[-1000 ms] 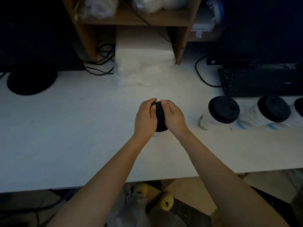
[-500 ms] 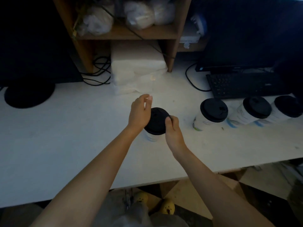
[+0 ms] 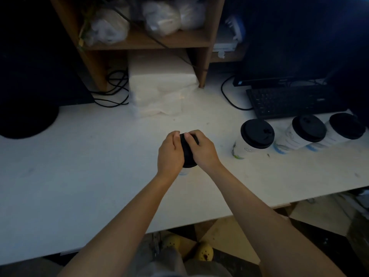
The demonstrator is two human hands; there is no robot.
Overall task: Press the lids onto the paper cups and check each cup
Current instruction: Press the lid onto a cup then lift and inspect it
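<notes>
A white paper cup (image 3: 184, 171) with a black lid (image 3: 186, 154) stands at the middle of the white desk (image 3: 79, 166). My left hand (image 3: 169, 153) and my right hand (image 3: 201, 149) are both curled over the lid from either side, fingers on its rim, hiding most of the cup. Three more white paper cups with black lids stand in a row at the right: the nearest cup (image 3: 253, 138), the middle cup (image 3: 303, 132) and the far cup (image 3: 343, 128).
A black keyboard (image 3: 289, 102) and a monitor lie behind the row of cups. A white stack of paper (image 3: 159, 88) sits under a wooden shelf (image 3: 147, 43) at the back. Black cables and a dark round base (image 3: 26, 118) are at the left.
Half a second ago my hands were drawn apart with the lid showing between them. Now both have come back together over the lid and cover it.
</notes>
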